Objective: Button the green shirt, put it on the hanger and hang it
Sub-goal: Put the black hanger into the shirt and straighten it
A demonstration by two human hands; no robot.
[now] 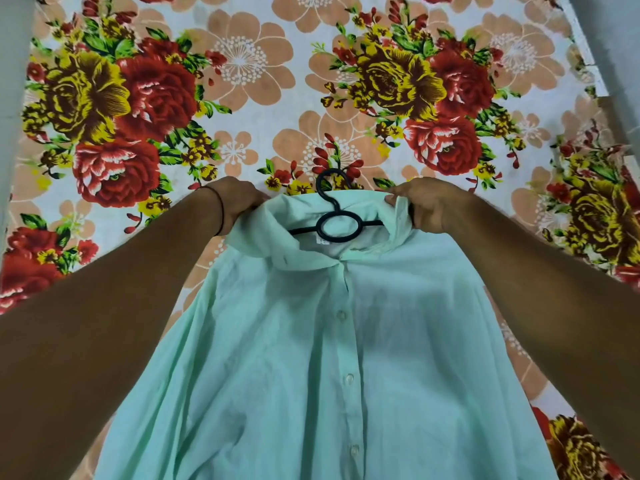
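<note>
Over the floral bed (242, 98), the pale green shirt (311, 375) could slip off one side if the pull turns uneven; it looks thin, creased and buttoned. Left hand (235, 202) and right hand (429, 206) have fingers clamped on its shoulders. The black hanger (337, 228) sits inside the collar

Hanger (334, 220) inside shirt (311, 358) collar (hook protruding), hands at either shoulder, on bedsheet (277, 98)
</note>
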